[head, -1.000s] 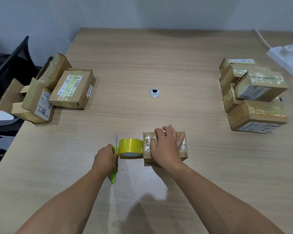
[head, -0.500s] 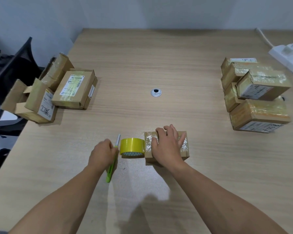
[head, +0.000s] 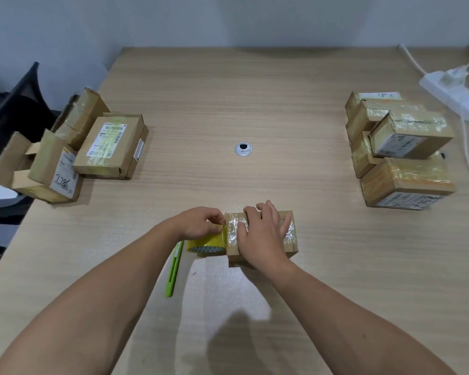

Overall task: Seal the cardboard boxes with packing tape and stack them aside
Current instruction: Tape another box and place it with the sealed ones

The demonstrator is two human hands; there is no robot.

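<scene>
Left hand (head: 198, 223) has let go the knife (head: 173, 269) — fingers now pinch at the roll (head: 206, 243) touching the box (head: 288, 216), front-centre. Right hand (head: 260, 236), fingers spread, presses the box. We judge cutting finished — smoothing next.

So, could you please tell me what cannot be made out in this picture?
Box: head view, top mostly covered by the right hand.
Tape roll: half under the left hand; tape's end hidden.
Green cutter: tip hidden behind the left hand.
Right stack: label print too small.
Chair: cut off by the left edge.
</scene>
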